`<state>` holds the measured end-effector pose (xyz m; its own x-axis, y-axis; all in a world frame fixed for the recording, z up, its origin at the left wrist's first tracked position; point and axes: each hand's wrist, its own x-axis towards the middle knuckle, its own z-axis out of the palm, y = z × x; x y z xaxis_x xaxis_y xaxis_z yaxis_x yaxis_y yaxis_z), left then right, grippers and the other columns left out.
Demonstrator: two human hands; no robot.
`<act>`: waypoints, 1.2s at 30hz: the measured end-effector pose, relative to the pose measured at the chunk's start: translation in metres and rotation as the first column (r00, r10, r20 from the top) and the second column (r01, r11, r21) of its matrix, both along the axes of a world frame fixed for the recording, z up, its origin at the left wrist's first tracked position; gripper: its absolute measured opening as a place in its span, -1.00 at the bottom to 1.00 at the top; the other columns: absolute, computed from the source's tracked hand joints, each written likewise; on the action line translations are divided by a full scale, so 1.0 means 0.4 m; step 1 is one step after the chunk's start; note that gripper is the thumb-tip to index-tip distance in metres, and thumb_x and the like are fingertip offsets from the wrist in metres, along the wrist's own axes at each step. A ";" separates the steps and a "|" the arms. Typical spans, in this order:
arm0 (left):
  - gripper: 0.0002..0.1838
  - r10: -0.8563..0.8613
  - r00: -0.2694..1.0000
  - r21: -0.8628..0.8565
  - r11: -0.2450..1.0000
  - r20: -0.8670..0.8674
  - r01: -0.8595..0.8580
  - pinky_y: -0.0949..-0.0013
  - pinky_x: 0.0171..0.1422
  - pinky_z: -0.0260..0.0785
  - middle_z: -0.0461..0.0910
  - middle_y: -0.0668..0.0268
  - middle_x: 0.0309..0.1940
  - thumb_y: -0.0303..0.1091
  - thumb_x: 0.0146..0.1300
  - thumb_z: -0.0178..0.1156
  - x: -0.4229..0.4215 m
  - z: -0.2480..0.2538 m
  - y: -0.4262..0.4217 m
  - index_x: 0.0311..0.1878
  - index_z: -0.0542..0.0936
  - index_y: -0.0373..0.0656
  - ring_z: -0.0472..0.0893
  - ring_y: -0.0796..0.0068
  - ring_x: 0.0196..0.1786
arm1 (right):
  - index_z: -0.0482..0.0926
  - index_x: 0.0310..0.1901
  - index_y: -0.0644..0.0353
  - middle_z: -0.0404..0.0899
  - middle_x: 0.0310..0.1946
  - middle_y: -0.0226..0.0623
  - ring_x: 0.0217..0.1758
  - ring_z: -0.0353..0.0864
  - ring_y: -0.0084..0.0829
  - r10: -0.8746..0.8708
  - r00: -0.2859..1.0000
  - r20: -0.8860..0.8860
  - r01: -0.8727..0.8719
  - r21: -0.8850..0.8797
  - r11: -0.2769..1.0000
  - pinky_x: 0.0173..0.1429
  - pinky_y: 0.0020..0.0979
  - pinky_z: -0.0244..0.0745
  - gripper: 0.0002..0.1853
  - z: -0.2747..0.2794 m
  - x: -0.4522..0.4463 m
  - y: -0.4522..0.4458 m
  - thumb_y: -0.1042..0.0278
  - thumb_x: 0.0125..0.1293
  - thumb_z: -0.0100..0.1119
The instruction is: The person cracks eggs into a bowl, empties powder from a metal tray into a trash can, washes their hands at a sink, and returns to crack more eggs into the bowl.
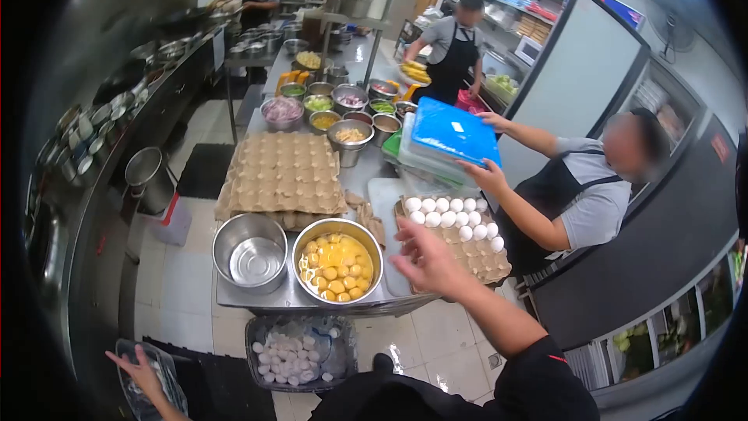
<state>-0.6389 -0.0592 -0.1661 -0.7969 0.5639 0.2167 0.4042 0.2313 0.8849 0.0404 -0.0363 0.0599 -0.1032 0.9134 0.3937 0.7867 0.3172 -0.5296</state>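
Note:
My right hand [430, 263] reaches over the table with its fingers apart and nothing in it. It is between a steel pot of cracked eggs [333, 267], yolks showing, and a cardboard tray [485, 260] with several white eggs [448, 218] in its far rows. Under that hand lies a white cutting board [387, 196]. My left hand [142, 378] is low at the left, fingers spread, over or beside a clear plastic container [170, 380]; whether they touch I cannot tell. A second steel pot [249, 253] stands left of the egg pot.
Stacked egg trays [284, 171] and bowls of chopped food [282, 111] stand farther back. Below the table edge is a bin of eggshells [288, 355]. At right a person [576, 187] holds a blue-lidded container [454, 131]. Two more people stand farther off.

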 end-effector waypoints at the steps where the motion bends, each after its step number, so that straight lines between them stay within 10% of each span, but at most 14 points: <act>1: 0.00 -0.083 0.991 0.011 0.997 0.110 0.082 0.31 -0.06 0.42 0.17 -0.13 0.47 -0.15 0.37 0.25 0.086 0.071 0.025 0.63 -0.26 0.22 0.50 0.20 0.07 | 0.23 0.42 0.19 0.59 -0.15 -0.28 -0.30 0.65 -0.51 -0.055 0.998 -0.032 0.055 0.000 0.999 -0.28 -0.50 0.55 -0.25 0.007 0.047 -0.006 0.44 0.23 0.38; 2: 0.01 -0.156 0.963 0.024 0.988 0.219 0.154 0.49 -0.38 0.41 0.24 -0.11 0.42 -0.24 0.38 0.23 0.171 0.142 0.048 0.63 -0.29 0.32 0.59 0.44 -0.23 | 0.23 0.42 0.25 0.60 -0.20 -0.28 -0.34 0.64 -0.50 -0.171 0.983 -0.069 0.171 -0.010 0.985 -0.27 -0.46 0.56 -0.25 0.048 0.080 -0.015 0.41 0.23 0.38; 11: -0.13 -0.689 0.718 0.215 0.720 0.103 0.660 0.54 -0.20 0.44 0.43 0.05 0.22 -0.57 0.27 0.21 0.609 0.391 0.167 0.59 0.03 -0.03 0.59 0.54 -0.22 | 0.53 0.18 0.30 0.63 -0.24 -0.20 -0.36 0.65 -0.38 -0.372 0.925 0.075 0.373 0.005 0.928 -0.23 -0.38 0.59 -0.46 0.047 0.299 -0.187 0.33 0.17 0.42; 17: -0.43 -0.994 0.097 -0.025 0.098 -0.043 0.995 0.33 -0.02 0.57 0.61 0.09 0.02 -0.41 0.22 0.35 1.108 0.527 0.100 0.30 0.47 -0.24 0.68 0.34 -0.14 | 0.54 0.11 0.29 0.61 -0.20 -0.10 -0.21 0.66 -0.24 -0.449 0.889 0.093 0.458 -0.142 0.878 -0.06 -0.30 0.58 -0.55 -0.046 0.484 -0.259 0.38 0.19 0.38; 20: -0.44 -0.913 -0.234 -0.300 -0.132 -0.335 0.945 0.14 0.11 0.54 0.56 -0.02 0.10 -0.22 0.24 0.35 1.361 0.543 0.086 0.27 0.49 -0.20 0.66 0.04 0.00 | 0.48 0.18 0.30 0.56 -0.05 -0.04 0.00 0.58 -0.11 -0.457 0.874 0.165 0.485 -0.232 0.843 0.13 -0.19 0.50 -0.47 -0.079 0.559 -0.266 0.37 0.17 0.38; 22: -0.40 -0.926 -0.314 -0.488 -0.179 -0.210 0.854 0.05 0.19 0.49 0.47 -0.01 0.23 -0.19 0.24 0.33 1.500 0.504 0.090 0.31 0.43 -0.18 0.57 -0.05 0.14 | 0.48 0.18 0.29 0.54 -0.01 -0.04 0.06 0.53 -0.03 -0.413 0.864 0.289 0.473 -0.179 0.863 0.18 -0.14 0.47 -0.46 -0.125 0.587 -0.276 0.37 0.16 0.39; 26: -0.32 -0.816 -0.051 -0.387 0.217 -0.576 0.896 -0.05 0.17 0.47 0.39 0.00 0.26 -0.31 0.21 0.25 1.698 0.333 0.237 0.41 0.31 -0.12 0.52 -0.16 0.18 | 0.48 0.18 0.20 0.52 0.04 -0.10 0.08 0.52 -0.01 -0.416 0.849 0.327 0.446 -0.018 0.895 0.10 -0.10 0.48 -0.45 -0.178 0.635 -0.205 0.36 0.12 0.36; 30: -0.48 -0.876 -0.199 -0.715 0.206 -0.439 0.668 -0.12 0.09 0.50 0.44 0.00 0.13 -0.37 0.22 0.17 1.812 0.322 0.356 0.28 0.43 -0.14 0.57 -0.07 0.11 | 0.49 0.19 0.18 0.55 0.01 -0.15 -0.01 0.54 -0.06 -0.186 0.864 0.468 0.137 0.136 0.981 0.03 -0.08 0.50 -0.50 -0.236 0.608 -0.053 0.42 0.15 0.19; 36: -0.72 -0.890 -0.204 -0.733 0.187 -0.408 0.654 -0.10 0.03 0.53 0.47 0.01 0.05 -0.37 0.23 0.16 1.837 0.333 0.389 0.01 0.55 -0.10 0.61 -0.02 0.05 | 0.52 -0.03 0.20 0.49 -0.14 -0.12 -0.06 0.57 -0.05 -0.010 0.798 0.602 0.162 -0.198 0.967 -0.04 -0.08 0.57 -0.72 -0.197 0.620 0.008 0.45 0.19 0.11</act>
